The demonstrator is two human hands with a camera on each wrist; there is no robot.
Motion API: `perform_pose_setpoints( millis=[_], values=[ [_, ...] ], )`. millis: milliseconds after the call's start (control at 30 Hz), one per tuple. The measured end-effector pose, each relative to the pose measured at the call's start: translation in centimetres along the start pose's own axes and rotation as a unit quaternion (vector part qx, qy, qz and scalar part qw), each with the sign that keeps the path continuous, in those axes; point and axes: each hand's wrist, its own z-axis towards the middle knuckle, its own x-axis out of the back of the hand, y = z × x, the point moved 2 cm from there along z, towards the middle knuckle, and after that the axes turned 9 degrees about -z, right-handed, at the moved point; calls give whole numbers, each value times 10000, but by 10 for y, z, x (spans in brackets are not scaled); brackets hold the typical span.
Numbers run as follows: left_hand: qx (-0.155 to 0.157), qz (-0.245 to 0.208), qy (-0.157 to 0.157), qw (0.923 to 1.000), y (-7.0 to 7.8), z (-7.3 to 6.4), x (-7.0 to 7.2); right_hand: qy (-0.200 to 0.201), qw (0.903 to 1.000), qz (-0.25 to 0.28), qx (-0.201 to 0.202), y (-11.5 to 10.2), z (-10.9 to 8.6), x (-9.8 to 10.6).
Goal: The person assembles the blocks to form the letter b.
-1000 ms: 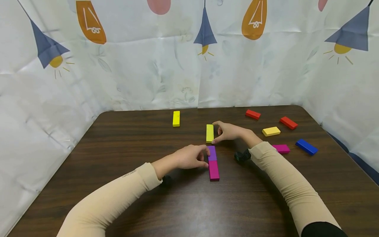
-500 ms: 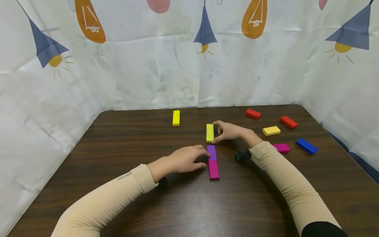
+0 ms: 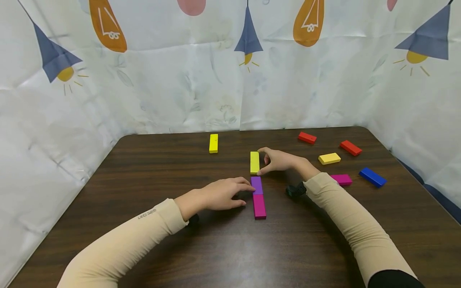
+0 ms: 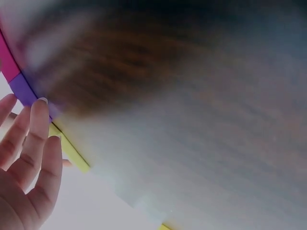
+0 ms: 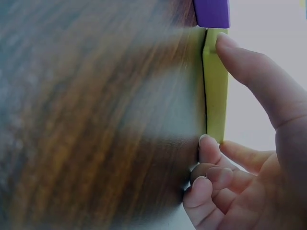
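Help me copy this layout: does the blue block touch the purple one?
No, the blue block lies apart from the purple block, to its right in the head view.

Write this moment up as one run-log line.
left hand: at purple block | right hand: pinches yellow block by its ends | purple block: abuts magenta block

A creased white backdrop (image 3: 173, 94) printed with blue cone-shaped lamps (image 3: 248, 36) and orange bulbs (image 3: 304, 34) hangs behind the far edge of a dark brown wood-grain table (image 3: 162, 160). A pale glare (image 3: 245, 248) lights its near half.
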Motion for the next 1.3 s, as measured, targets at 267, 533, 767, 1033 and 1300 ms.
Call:
perform_pose_setpoints(
  millis=[267, 533, 767, 1033, 1300],
  values=[
    [-144, -94, -92, 9998, 0, -3, 2, 32, 10000, 22, 23, -2, -3, 0],
    [-118, -50, -163, 9998, -2, -4, 0, -57, 10000, -16, 43, -1, -4, -1],
    [-109, 1, -198, 9997, -4, -4, 0, -62, 9999, 20, 78, -2, -5, -2],
    [-101, -8, -207, 9997, -3, -5, 0, -107, 9999, -11, 125, -4, -8, -1],
    [-76, 28, -221, 9997, -3, -6, 0, -175, 9997, -28, 142, -5, -9, -1]
  ],
)
